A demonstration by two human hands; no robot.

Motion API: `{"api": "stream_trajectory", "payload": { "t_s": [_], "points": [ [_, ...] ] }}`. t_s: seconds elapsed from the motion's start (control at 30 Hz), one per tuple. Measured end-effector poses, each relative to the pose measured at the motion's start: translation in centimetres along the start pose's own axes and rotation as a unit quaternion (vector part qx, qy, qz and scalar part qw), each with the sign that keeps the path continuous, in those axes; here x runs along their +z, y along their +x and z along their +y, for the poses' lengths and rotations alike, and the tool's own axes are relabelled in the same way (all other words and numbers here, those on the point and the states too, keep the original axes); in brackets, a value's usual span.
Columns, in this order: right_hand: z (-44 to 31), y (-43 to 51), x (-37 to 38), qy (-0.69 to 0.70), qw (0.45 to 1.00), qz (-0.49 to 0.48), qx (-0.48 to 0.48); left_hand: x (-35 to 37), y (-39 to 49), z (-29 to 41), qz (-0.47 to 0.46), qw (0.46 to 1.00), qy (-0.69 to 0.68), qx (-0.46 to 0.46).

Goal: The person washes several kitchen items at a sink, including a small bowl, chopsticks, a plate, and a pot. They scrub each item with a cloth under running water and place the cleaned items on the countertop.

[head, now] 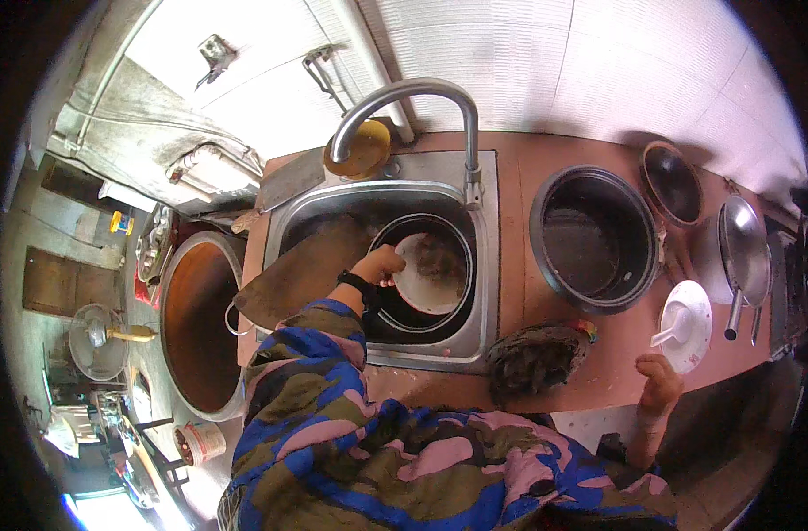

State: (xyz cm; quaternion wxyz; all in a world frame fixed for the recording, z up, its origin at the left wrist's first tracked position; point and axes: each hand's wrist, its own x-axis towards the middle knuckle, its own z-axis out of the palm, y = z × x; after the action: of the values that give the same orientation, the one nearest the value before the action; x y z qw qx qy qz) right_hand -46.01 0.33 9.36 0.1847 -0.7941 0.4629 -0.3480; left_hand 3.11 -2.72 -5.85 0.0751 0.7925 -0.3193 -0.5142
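My left hand grips the rim of a white plate, its fingers partly hidden. Brown bits or murky liquid cover the plate, which lies inside a dark round pot in the steel sink. Beside the pot, a brown board slants across the sink's left side. At the counter's front right, my right hand hangs just below a white plate that carries a white spoon; its fingers are loosely curled and it seems to hold nothing.
A curved faucet arches over the sink, near a yellow bowl. To the right stand a large dark pot, a brown bowl and a steel pan. A dark bundle lies at the counter's front edge; a big vat stands left.
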Motion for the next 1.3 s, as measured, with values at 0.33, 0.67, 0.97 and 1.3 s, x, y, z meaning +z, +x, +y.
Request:
{"api": "stream_trajectory", "payload": {
  "t_s": [0.33,0.67,0.97,1.3],
  "points": [
    [-9.6,7.6,10.3,0.114,0.969,-0.162,-0.15,0.1,-5.8,-3.2,0.052,0.953,-0.298,0.019],
    [-14.3,12.7,28.6,-0.152,0.906,-0.345,-0.191,0.1,-10.9,-4.1,-0.01,0.85,-0.526,0.037],
    [-12.3,14.5,31.3,-0.065,0.817,-0.556,-0.139,1.2,-10.4,-4.3,0.05,0.85,-0.511,0.118],
    [-18.5,20.1,25.2,0.458,0.788,-0.389,0.133,1.4,-10.1,-3.7,-0.031,0.883,-0.452,0.12]
  ]
}}
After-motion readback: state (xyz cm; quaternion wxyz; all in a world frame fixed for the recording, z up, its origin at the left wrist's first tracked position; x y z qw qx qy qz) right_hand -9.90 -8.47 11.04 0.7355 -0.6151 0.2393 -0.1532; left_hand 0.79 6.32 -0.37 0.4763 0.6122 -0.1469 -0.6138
